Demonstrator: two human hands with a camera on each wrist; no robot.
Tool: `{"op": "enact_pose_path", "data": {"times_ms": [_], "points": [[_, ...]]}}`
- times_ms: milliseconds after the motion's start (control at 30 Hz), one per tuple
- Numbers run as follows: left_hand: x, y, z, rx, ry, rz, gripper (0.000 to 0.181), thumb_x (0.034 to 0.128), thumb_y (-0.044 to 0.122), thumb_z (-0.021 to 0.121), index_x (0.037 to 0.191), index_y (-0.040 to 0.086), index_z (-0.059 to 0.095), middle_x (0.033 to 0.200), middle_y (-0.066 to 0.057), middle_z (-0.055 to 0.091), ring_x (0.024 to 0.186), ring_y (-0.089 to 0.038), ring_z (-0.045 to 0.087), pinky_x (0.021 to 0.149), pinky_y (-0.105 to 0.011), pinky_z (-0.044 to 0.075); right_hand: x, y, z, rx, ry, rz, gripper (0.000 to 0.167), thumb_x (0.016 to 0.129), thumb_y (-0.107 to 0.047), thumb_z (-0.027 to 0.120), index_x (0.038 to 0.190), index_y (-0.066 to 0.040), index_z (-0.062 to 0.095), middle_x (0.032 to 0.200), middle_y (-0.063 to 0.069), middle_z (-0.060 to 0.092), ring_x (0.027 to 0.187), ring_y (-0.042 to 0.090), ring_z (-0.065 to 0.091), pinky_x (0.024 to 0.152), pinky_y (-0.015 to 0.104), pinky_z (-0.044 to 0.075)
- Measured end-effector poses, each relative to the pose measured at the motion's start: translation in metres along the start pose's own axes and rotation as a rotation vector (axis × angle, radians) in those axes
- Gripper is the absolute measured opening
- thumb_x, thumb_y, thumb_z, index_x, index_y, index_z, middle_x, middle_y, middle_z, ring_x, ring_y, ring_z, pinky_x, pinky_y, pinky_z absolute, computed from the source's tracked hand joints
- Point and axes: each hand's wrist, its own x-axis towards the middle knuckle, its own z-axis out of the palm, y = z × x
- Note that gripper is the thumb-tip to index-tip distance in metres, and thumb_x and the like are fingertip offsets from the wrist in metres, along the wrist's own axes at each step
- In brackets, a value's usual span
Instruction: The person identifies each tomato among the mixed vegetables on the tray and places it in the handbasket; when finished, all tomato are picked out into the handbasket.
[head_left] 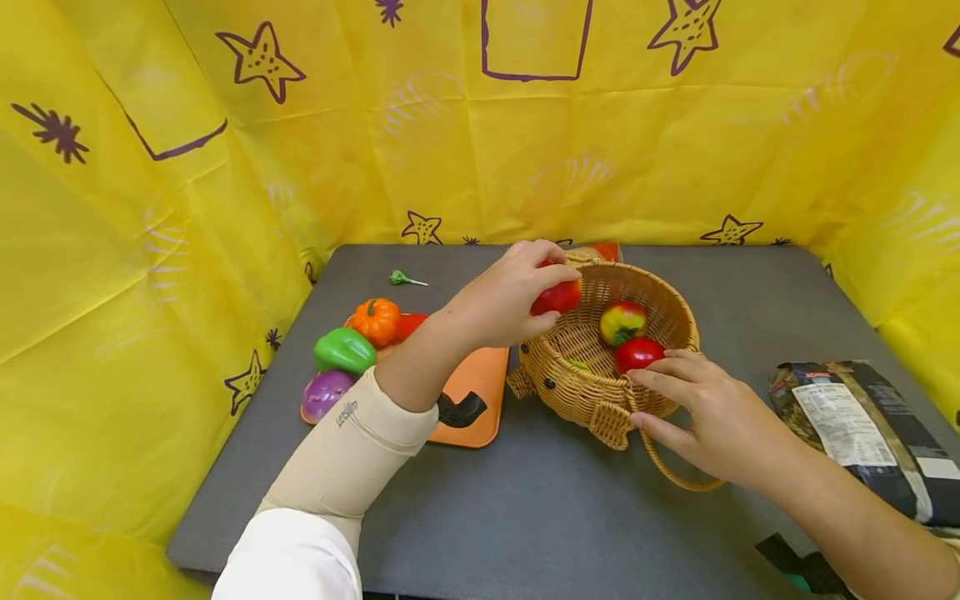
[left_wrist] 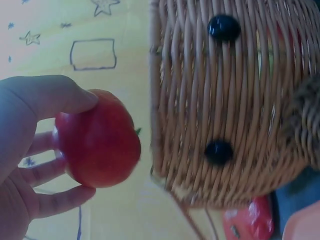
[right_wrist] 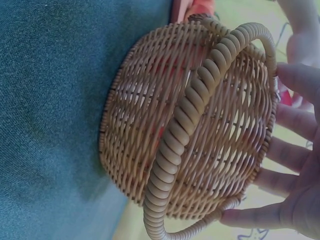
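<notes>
My left hand (head_left: 517, 292) grips a red apple-like fruit (left_wrist: 100, 140) with a small green stem. It holds the fruit above the left rim of a wicker basket (head_left: 573, 392), beside the basket wall in the left wrist view. My right hand (head_left: 697, 408) holds the basket's near right rim, fingers over the edge and thumb lower by the handle (right_wrist: 175, 135). Inside the basket lie a yellow-and-red fruit (head_left: 623, 323) and a glossy red fruit (head_left: 637, 354). A small yellow-green piece (head_left: 579, 364) shows partly behind the near rim.
Left of the basket, an orange tray (head_left: 480, 383) carries a black curved piece (head_left: 461, 410). A pumpkin (head_left: 377, 322), a green pepper-like piece (head_left: 345, 350) and a purple piece (head_left: 325, 394) cluster at its left. A lollipop (head_left: 405, 278) lies behind. A dark food packet (head_left: 862, 433) lies right.
</notes>
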Motion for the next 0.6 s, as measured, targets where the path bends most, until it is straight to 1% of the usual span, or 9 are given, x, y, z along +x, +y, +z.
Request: {"op": "enact_pose_path", "data": {"times_ms": [133,267,433,600], "points": [[0.012,0.007,0.009,0.018,-0.006,0.053,0.044,0.0946,0.023,0.069,0.138,0.017,0.063,0.142,-0.009,0.051,0.131,-0.028,0.046,0.103,-0.036,0.048,0.0,0.0,0.0,-0.001,0.012,-0.004,0.051,0.073,-0.026,0.091,0.121,-0.014,0.075,0.117,0.01,0.07,0.118,0.04,0.061,0.08,0.059,0.058],[0.019,0.012,0.02,0.024,-0.026,0.086,0.045,0.0942,0.024,0.07,0.138,0.017,0.063,0.142,-0.009,0.052,0.133,-0.027,0.045,0.105,-0.035,0.047,0.0,-0.001,0.0,-0.002,0.02,-0.004,0.051,0.073,-0.026,0.091,0.12,-0.014,0.076,0.116,0.01,0.071,0.118,0.041,0.061,0.081,0.059,0.058],[0.022,0.017,0.033,0.01,-0.085,0.084,0.046,0.0939,0.027,0.071,0.139,0.018,0.063,0.14,-0.008,0.052,0.13,-0.026,0.046,0.102,-0.035,0.05,-0.001,-0.001,0.0,0.0,0.018,0.001,0.051,0.073,-0.026,0.091,0.12,-0.013,0.076,0.116,0.01,0.071,0.118,0.04,0.062,0.082,0.059,0.058],[0.024,0.018,0.042,-0.012,-0.14,0.053,0.048,0.0944,0.029,0.071,0.141,0.02,0.061,0.141,-0.006,0.05,0.125,-0.025,0.048,0.1,-0.034,0.05,-0.001,-0.001,0.0,0.001,0.011,0.006,0.051,0.074,-0.026,0.091,0.121,-0.014,0.075,0.116,0.009,0.07,0.117,0.038,0.062,0.084,0.057,0.058]]}}
